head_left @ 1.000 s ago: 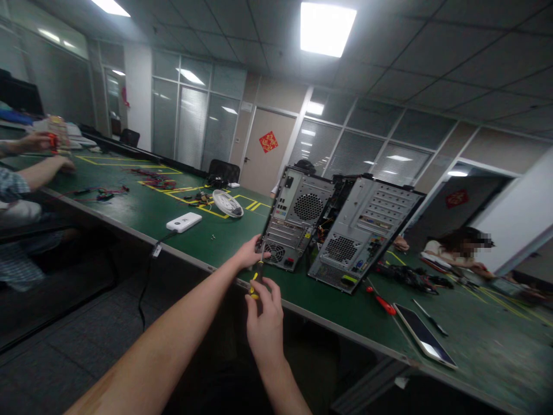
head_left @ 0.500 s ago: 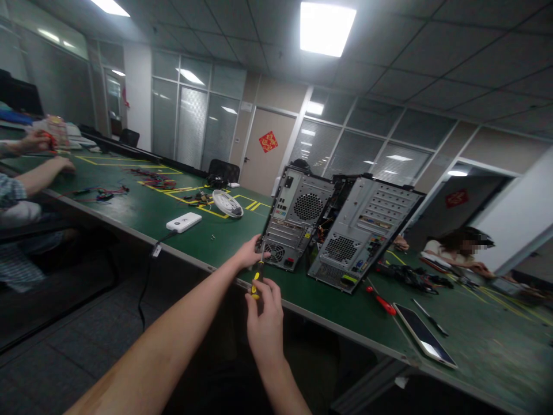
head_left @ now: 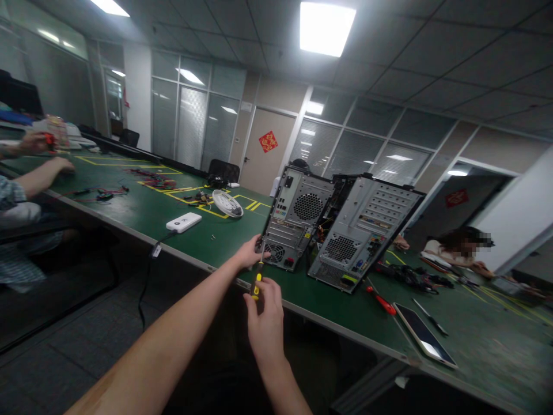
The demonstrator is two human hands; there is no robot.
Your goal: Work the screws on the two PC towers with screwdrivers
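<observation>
My right hand (head_left: 266,314) is closed on a screwdriver (head_left: 258,281) with a black and yellow handle, gripping it with the fingertips. Its shaft points up to the lower left edge of a computer case (head_left: 295,230), beside the round fan grille. My left hand (head_left: 249,253) holds that same edge low down, the thumb across the rear panel; its other fingers are partly hidden. To the right stands a second computer case (head_left: 360,233), its vented rear panel also facing me.
Right of the cases lie a red-handled tool (head_left: 381,300), a tablet (head_left: 424,334), a thin dark rod (head_left: 430,317) and black cables (head_left: 415,276). A white power bank (head_left: 184,222), small screws (head_left: 213,237) and a white oval part (head_left: 227,204) lie left. Other people sit at both sides.
The screwdriver handle has turned slightly in my right hand, and the fingers on it have shifted a little. My left hand and both cases stay where they were.
</observation>
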